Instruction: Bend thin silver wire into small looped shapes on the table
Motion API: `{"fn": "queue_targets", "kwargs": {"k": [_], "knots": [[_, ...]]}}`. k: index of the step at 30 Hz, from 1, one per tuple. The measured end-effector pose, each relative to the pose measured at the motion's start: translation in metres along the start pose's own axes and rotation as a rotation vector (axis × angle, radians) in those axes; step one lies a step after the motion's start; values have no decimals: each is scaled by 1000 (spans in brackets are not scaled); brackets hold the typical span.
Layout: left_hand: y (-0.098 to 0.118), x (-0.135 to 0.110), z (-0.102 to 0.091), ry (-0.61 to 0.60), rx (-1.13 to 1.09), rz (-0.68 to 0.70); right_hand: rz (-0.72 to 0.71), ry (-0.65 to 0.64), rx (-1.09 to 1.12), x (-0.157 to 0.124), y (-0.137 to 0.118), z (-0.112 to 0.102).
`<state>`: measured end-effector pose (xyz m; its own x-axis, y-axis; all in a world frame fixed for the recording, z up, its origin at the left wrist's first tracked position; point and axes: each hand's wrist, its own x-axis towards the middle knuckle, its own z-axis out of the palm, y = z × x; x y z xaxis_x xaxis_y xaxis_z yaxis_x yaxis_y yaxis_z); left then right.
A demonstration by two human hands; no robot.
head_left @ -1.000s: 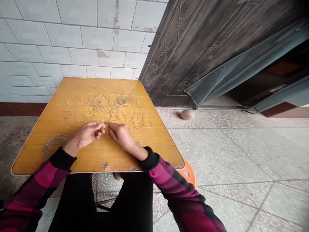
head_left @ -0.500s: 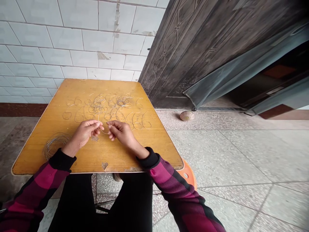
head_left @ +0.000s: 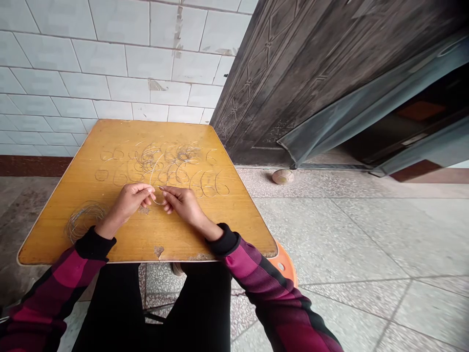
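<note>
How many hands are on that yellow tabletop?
2: the left hand and the right hand, side by side near the front of the wooden table, with a thin wire held between them.

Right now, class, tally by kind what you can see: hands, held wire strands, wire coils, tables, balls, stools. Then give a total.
Hands (left hand, right hand): 2
Wire strand: 1
Wire coil: 1
Table: 1
Ball: 1
Stool: 1
Total: 7
</note>
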<state>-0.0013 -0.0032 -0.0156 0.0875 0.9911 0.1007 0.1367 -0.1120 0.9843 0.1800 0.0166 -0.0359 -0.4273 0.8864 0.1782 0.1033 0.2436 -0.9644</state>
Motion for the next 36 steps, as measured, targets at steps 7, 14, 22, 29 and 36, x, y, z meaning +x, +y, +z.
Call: {"fn": "queue_targets", "kwargs": {"k": [7, 14, 22, 29, 36], "knots": [[0, 0, 1, 79, -24, 17, 22, 10, 62, 0, 1, 0], [-8, -2, 6, 114, 211, 82, 39, 14, 70, 2, 6, 2], [-3, -5, 10, 140, 231, 95, 28, 4, 46, 1, 7, 4], [-11, -4, 7, 121, 237, 78, 16, 6, 16, 1, 8, 3], [-8, -3, 7, 70, 46, -55, 17, 0, 8, 2, 8, 3]]}}
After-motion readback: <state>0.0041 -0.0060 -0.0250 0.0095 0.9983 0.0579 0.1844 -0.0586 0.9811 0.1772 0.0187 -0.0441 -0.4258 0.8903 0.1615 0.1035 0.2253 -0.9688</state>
